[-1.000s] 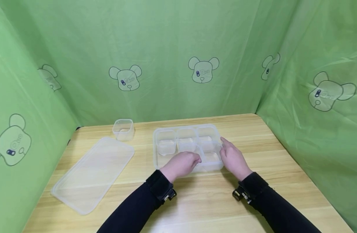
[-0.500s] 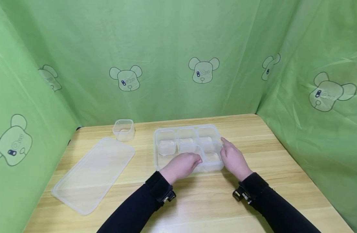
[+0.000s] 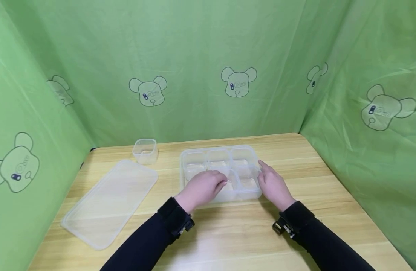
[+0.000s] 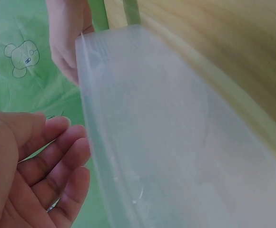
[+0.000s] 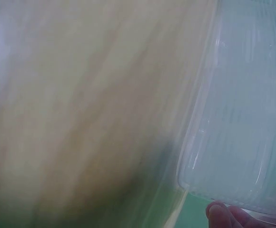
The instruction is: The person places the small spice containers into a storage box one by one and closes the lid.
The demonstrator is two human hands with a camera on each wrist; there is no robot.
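Observation:
A clear plastic storage box (image 3: 245, 194) holds several small square inner cups (image 3: 242, 156) in two rows. My left hand (image 3: 202, 188) is over its front left part, fingers loosely curled and hiding what lies beneath. Nothing shows between those fingers in the left wrist view, where the box's long front wall (image 4: 147, 114) runs beside the fingertips. At the right end of the box, my right hand (image 3: 274, 186) touches the side wall with its index finger and thumb stretched out. In the right wrist view, its fingertips (image 5: 219, 211) are right at the box's edge.
A flat translucent lid (image 3: 109, 203) lies slanted on the wooden table (image 3: 228, 241) at the left. Behind it stands a single clear square cup (image 3: 145, 152). Green fabric walls (image 3: 194, 116) with printed bear heads border the table's back and sides.
My left hand has moved left and slightly up, away from the front middle cup, uncovering more of it. The right hand and the box have stayed in place.

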